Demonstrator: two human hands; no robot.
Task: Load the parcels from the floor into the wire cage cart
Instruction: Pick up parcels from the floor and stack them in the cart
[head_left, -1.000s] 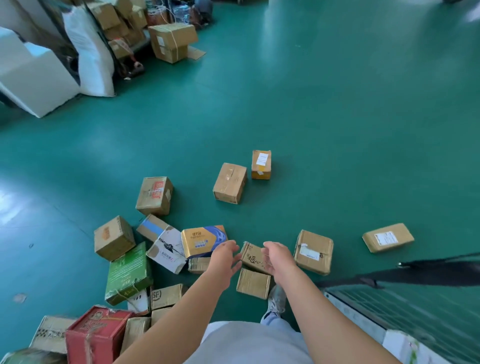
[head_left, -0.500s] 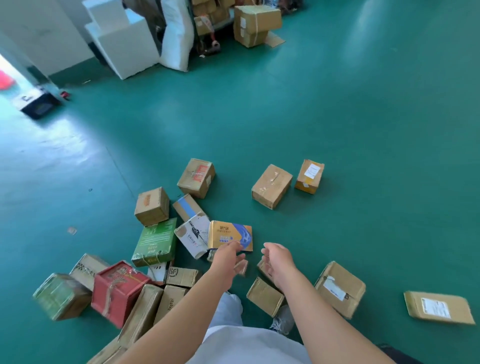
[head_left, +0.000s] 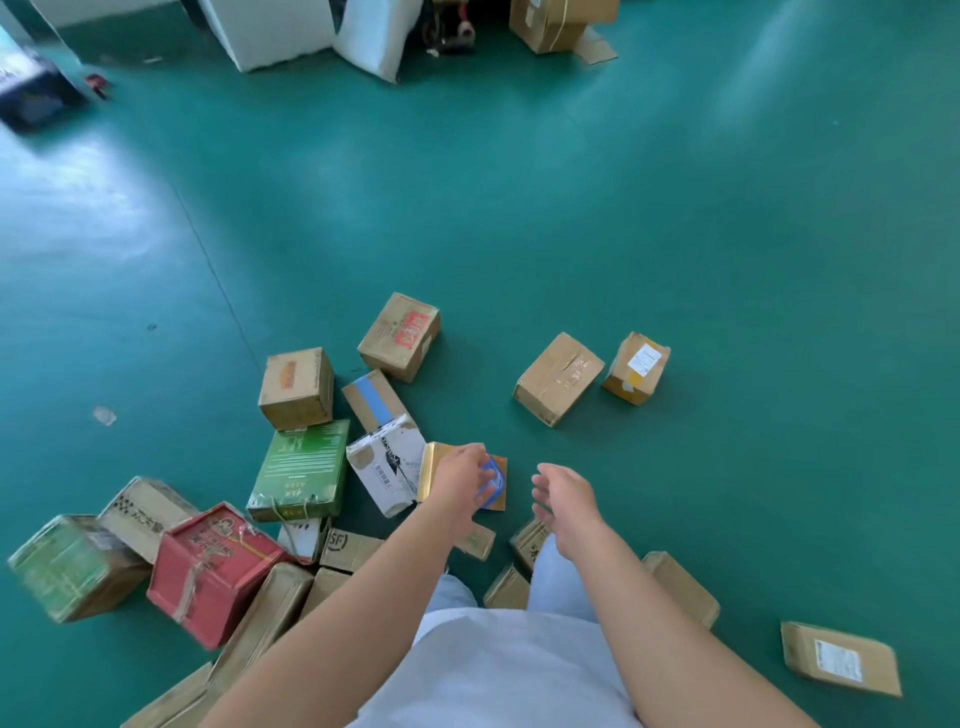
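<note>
You stand on a glossy green floor (head_left: 623, 208) strewn with parcels. Your left hand (head_left: 460, 480) hangs over the gold box (head_left: 434, 467) with the blue print, fingers loosely bent; whether they touch it cannot be told, and nothing is gripped. Your right hand (head_left: 563, 501) floats just at 3 o'clock of the left, fingers relaxed and apart, holding nothing.

At 9 o'clock of the gold box, touching it, lies a white box (head_left: 384, 470); further on at 9 o'clock is the green box (head_left: 304, 470). At 11 o'clock sits a slim carton with a blue stripe (head_left: 371, 400), then a brown cube (head_left: 296, 387), and at 12 o'clock a carton with a red label (head_left: 400, 335). At 2 o'clock, well apart, a taped carton (head_left: 558, 376) lies just beside a small yellow-cornered box (head_left: 636, 366).

At 8 o'clock a red box (head_left: 213, 569) leans among brown cartons, with a green wrapped box (head_left: 72, 566) beyond it. Small flat parcels lie under your arms. At 4 o'clock, alone, rests a flat labelled parcel (head_left: 839, 660).

Far off at 12 o'clock stand white blocks (head_left: 270, 31), a white sack (head_left: 376, 36) and a strapped carton (head_left: 558, 23).
</note>
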